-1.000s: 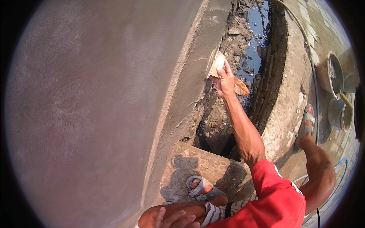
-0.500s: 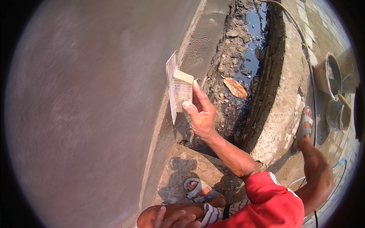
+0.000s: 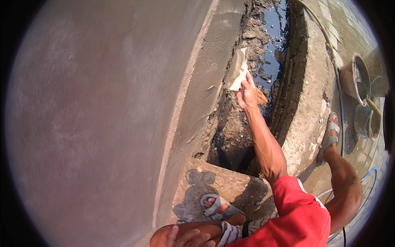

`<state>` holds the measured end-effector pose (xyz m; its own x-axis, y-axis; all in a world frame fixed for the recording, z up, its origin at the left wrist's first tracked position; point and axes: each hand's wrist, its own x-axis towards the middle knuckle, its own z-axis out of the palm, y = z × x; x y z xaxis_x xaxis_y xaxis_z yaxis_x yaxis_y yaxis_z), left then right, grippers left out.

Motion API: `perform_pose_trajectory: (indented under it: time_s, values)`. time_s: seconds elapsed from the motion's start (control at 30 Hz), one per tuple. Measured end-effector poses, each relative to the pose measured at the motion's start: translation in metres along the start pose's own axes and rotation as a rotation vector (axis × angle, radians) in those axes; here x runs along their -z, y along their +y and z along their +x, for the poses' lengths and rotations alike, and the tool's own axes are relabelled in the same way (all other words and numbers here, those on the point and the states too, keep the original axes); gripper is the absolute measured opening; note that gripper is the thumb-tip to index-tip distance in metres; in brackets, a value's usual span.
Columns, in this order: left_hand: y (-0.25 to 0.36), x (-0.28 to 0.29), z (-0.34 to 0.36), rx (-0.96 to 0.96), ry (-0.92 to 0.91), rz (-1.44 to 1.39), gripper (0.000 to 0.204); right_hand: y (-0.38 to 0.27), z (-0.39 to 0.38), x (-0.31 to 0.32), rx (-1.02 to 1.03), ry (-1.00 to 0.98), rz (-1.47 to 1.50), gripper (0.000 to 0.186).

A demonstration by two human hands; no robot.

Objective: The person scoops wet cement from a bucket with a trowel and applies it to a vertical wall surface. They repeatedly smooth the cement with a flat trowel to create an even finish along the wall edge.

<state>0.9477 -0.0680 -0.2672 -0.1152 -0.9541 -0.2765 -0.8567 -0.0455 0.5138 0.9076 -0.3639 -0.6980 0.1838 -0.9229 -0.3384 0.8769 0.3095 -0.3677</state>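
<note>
Farther out than half a second ago, the plasterer's float point(image 3: 238, 68) has left the pale ridge point(image 3: 191, 68) and now tilts by the drain-side rim of the lower plaster band point(image 3: 205, 78), shifting the work there; contact is unclear. Nearest, the left hand point(image 3: 191, 238) lies loosely over a knee point(image 3: 161, 232), apart from the right; beyond a grey sandal point(image 3: 212, 210) on a rough concrete slab point(image 3: 207, 175), the right hand point(image 3: 247, 95) grips the float. Beside them rises a smooth, grey-brown wall point(image 3: 103, 103); past the float lie rubble point(image 3: 257, 35), dark water point(image 3: 271, 53) and round buckets point(image 3: 349, 82).
</note>
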Motion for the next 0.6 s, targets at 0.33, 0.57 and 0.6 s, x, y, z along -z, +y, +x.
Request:
perform_pose_trajectory:
  time_s: [0.33, 0.57, 0.6]
  values:
    - [-0.004, 0.002, -0.002, 0.0, 0.027, 0.01, 0.043, 0.034, -0.042, -0.025, 0.075, -0.122, -0.149, 0.054]
    - [-0.004, -0.003, -0.012, 0.019, 0.065, -0.061, 0.035, 0.03, -0.082, -0.059, 0.113, -0.179, -0.14, 0.058]
    - [-0.005, -0.005, -0.013, 0.007, 0.08, -0.069, 0.035, 0.03, -0.088, -0.062, 0.104, -0.18, -0.117, 0.06]
